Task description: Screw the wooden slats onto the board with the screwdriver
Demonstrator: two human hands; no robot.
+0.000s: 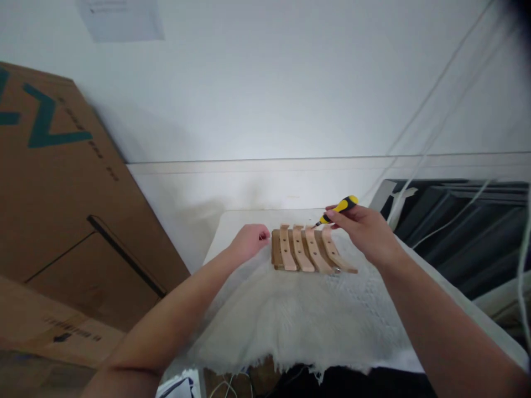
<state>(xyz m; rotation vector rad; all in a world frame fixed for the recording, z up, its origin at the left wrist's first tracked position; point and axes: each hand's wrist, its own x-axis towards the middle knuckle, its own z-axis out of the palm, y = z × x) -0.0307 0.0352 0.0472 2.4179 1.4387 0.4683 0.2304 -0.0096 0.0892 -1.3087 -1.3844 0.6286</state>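
Observation:
My right hand (365, 229) grips a yellow and black screwdriver (343, 205), tilted with its short tip pointing down and left. The tip is at the far end of one of several pale wooden strips (312, 243), though I cannot tell whether it touches. These curved strips, dotted with dark holes, lie side by side across a brown wooden board (276, 251). My left hand (249, 241) is closed beside the board's left end, its fingertips curled together; whatever they may hold is too small to make out. A small shiny metal piece (337, 270) lies by the near right edge.
A fluffy white cloth (298, 315) covers most of the white table (232, 221), which stands against the wall. Large cardboard boxes (74, 210) rise on the left. Dark flat panels (460, 232) lean on the right, with white cables (435, 116) hanging before them.

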